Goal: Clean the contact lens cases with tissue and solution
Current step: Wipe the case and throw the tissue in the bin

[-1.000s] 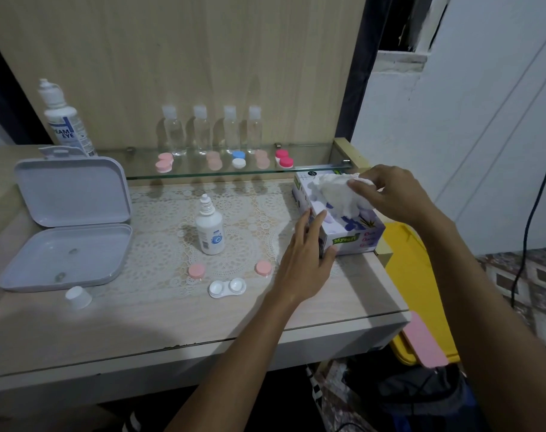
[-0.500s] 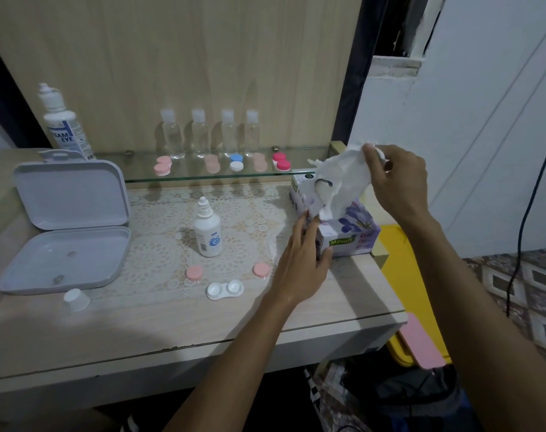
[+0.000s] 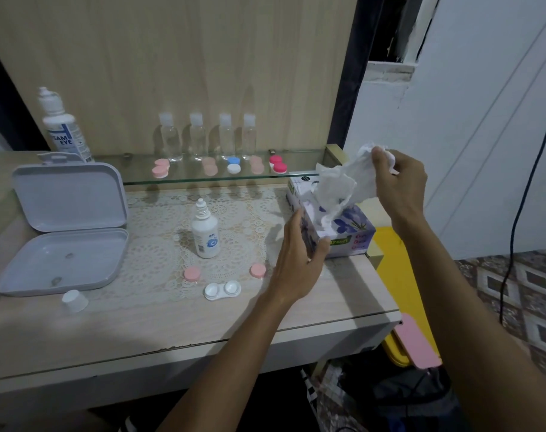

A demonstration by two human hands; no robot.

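Now right hand (image 3: 396, 182) has lifted higher than half a second ago, pinching the tissue (image 3: 343, 185), tail not yet clear of the box slot; left hand (image 3: 299, 254) still grips tissue box (image 3: 349, 232); open lens case (image 3: 222, 290) sits untouched on surface (image 3: 140, 319), wiping likely next

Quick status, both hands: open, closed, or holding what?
Left hand: grips the near end of the tissue box, steadying it.
Right hand: pinches a white tissue, whose lower end is still in the box slot.
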